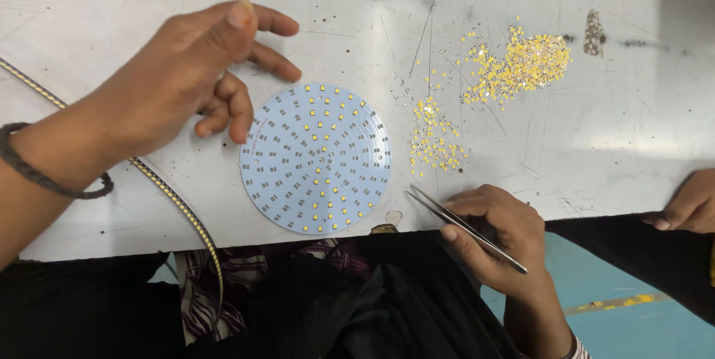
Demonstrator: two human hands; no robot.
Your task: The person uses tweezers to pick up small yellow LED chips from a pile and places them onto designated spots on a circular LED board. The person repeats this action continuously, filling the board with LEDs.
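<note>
A round pale-blue circuit board (316,159) lies flat on the white table, partly dotted with small yellow chips. My left hand (195,74) hovers just to its upper left, fingers loosely curled and holding nothing. My right hand (497,234) rests at the table's near edge to the board's right and grips metal tweezers (462,226) whose tips point toward the board. Loose yellow chips (436,135) lie scattered right of the board, and a larger heap (521,65) sits farther back.
The scratched white table (149,1) fills the view. A thin striped strip (175,202) runs diagonally under my left wrist and off the near edge. Another person's hand (691,202) rests on the table edge at far right. A small grey pile (593,33) lies behind the heap.
</note>
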